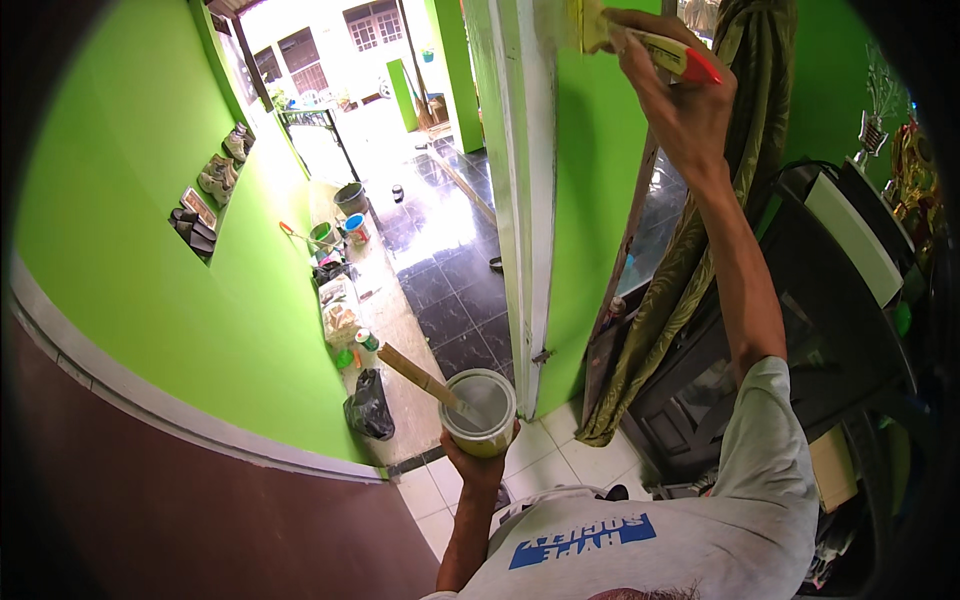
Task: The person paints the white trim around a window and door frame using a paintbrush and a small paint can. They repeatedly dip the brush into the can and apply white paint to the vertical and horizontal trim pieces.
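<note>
My right hand [690,120] is raised at the top, closed around a paintbrush [668,55] with a yellow handle and a red end. Its bristles point left at the upper part of a white door frame [535,190]; whether they touch it, I cannot tell. Lower down, my left hand [474,466] grips a paint can [481,438] from below and around its side. White paint shows inside the can. A flat bamboo stick [412,372] stands in it, leaning left over the rim.
A patterned green curtain [690,260] hangs by a window to the right, near a dark cabinet [790,310]. Beyond the doorway, buckets [351,198], a black plastic bag [371,405] and several small things line the green wall [250,330]. Shoes [218,178] sit on a wall ledge.
</note>
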{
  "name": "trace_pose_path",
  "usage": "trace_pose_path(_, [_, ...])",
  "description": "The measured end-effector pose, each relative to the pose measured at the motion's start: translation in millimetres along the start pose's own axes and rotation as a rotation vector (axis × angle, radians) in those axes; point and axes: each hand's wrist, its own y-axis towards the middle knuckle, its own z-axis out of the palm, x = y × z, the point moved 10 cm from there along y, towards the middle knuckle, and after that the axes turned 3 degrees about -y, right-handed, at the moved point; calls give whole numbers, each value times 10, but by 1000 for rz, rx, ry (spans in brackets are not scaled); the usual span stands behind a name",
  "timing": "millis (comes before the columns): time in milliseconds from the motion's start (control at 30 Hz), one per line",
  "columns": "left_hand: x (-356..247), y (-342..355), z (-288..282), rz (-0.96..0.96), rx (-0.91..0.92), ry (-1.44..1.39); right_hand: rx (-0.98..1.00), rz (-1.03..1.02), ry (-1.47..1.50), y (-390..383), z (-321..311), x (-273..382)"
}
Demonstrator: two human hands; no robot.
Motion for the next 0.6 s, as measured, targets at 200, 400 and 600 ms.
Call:
trace_pose_path(200, [-34, -37, 57, 26, -62, -40, 2, -45, -111, -354, 9, 143])
trace_pose_path(400, [-2, 21, -19, 6, -33, -78, 272, 159, -40, -898, 102, 136])
trace_pose_path(600, [39, 59, -51, -27, 25, -42, 238, 227, 55, -310, 37, -116])
